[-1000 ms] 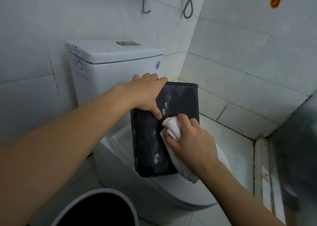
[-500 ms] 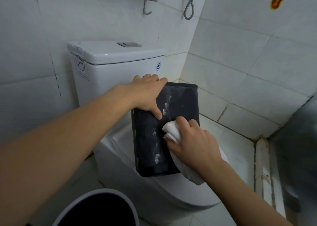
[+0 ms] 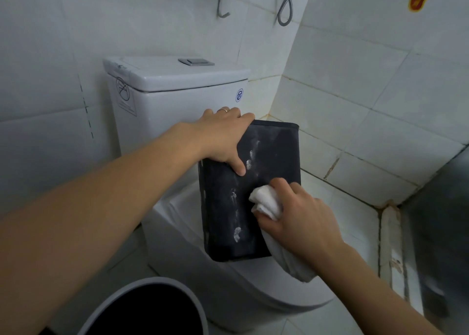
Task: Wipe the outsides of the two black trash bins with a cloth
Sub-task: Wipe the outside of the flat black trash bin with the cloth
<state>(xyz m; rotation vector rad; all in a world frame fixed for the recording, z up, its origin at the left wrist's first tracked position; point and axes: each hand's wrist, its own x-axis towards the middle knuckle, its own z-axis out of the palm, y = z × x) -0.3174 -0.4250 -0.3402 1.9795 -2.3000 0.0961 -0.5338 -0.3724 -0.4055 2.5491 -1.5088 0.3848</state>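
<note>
- Black-lined round bin with a grey rim (image 3: 162, 287) sits closest, bottom edge of the view, on the floor just beside the toilet.
- Right hand (image 3: 302, 215) has its fingers curled round a bunched white cloth (image 3: 266, 202), pressing it against the front face of the bin; the rest of the cloth hangs down under the wrist.
- That rectangular black trash bin (image 3: 228, 207) stands upright on the closed white toilet lid (image 3: 253, 286), front smeared with whitish streaks.
- Left hand (image 3: 220, 139) grips the bin's top left corner, fingers over the rim, thumb down the front, ring on one finger.
- White toilet cistern (image 3: 177, 101) behind, then tiled wall and a hanging shower hose (image 3: 286, 7).
</note>
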